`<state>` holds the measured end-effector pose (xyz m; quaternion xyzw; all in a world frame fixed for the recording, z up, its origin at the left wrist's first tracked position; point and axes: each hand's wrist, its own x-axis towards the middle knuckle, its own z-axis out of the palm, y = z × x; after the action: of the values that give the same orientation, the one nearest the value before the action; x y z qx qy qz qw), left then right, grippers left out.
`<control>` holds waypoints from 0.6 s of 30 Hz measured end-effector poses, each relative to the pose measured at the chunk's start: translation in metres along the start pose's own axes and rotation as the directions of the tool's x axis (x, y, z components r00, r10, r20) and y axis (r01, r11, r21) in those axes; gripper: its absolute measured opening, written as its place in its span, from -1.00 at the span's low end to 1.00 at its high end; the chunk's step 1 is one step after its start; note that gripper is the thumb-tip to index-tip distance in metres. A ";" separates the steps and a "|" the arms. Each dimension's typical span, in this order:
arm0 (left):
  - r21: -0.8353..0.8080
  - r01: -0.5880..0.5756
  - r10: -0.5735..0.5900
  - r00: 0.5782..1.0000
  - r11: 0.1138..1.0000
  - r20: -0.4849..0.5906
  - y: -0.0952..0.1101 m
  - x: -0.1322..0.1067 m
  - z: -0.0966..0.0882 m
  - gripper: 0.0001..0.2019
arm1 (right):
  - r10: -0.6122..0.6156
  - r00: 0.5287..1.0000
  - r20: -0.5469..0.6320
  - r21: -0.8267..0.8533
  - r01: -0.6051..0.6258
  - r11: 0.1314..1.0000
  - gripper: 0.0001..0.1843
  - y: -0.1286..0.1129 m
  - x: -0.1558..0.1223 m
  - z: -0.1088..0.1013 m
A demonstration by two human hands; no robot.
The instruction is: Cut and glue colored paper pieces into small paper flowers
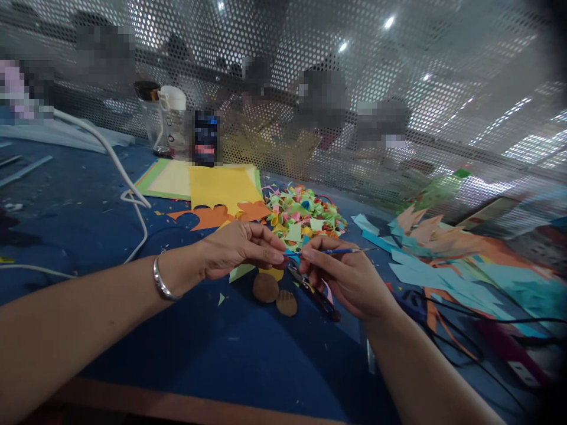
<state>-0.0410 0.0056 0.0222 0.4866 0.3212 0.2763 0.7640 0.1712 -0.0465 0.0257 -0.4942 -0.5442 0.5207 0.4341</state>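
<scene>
My left hand (250, 248), with a silver bracelet at the wrist, pinches the left end of a slim blue stick (339, 251). My right hand (334, 268) grips the same stick along its middle, and a thin pale tip sticks out to the right. Whether a small paper piece is also between the left fingertips, I cannot tell. Just below the hands lie two brown paper discs (266, 287). Scissors (325, 304) rest partly under my right hand. Behind the fingers is a heap of small coloured paper scraps (305, 212).
Yellow paper (225, 183) and cut orange paper (208, 217) lie behind my left hand. Light blue strips (443, 277) and peach paper petals (425, 230) are at right, near black cables and a purple power strip (509, 354). Bottles (175, 121) stand by a perforated screen (274, 53). A white cable (106, 144) runs at left.
</scene>
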 end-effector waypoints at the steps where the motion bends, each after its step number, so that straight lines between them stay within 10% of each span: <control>1: 0.005 0.013 -0.013 1.000 1.000 0.013 0.001 0.000 -0.001 -0.79 | -0.008 1.000 0.000 -0.003 0.008 1.000 -0.68 0.000 0.000 0.000; 18: 0.161 -0.060 0.059 0.998 0.985 0.010 0.003 -0.001 0.002 -0.77 | -0.033 0.999 0.016 -0.050 0.033 0.998 -0.70 0.003 0.000 -0.003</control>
<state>-0.0406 0.0055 0.0260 0.5570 0.3258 0.2710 0.7143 0.1742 -0.0466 0.0230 -0.4919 -0.5684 0.5035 0.4260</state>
